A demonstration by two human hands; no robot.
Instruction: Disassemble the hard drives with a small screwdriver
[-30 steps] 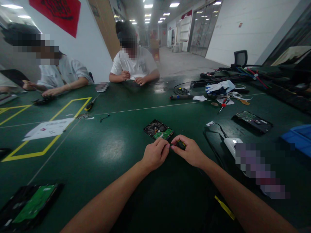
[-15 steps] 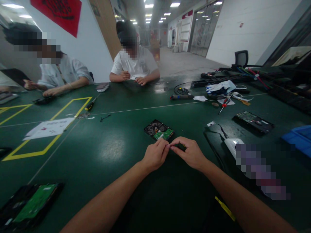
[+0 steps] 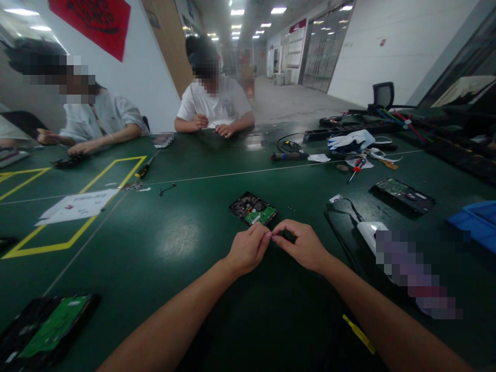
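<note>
My left hand (image 3: 250,249) and my right hand (image 3: 301,242) meet fingertip to fingertip above the near side of the table. Both are pinched closed; whatever lies between the fingertips is too small to name. Just beyond them a hard drive (image 3: 253,208) lies flat, its green circuit board facing up, and my left fingers overlap its near edge in the view. A few tiny screws (image 3: 291,208) rest on the table right of that drive.
Another hard drive (image 3: 48,328) lies at the lower left, a third hard drive (image 3: 403,196) at the right. A white device with a cable (image 3: 374,232) and a blue bin (image 3: 476,222) are on the right. Screwdrivers (image 3: 357,168) lie farther back. Two people sit across the green table (image 3: 155,274).
My hands stay pinched together in nearly the same place. The view has shifted very slightly; the drive and screws have not moved on the table.
</note>
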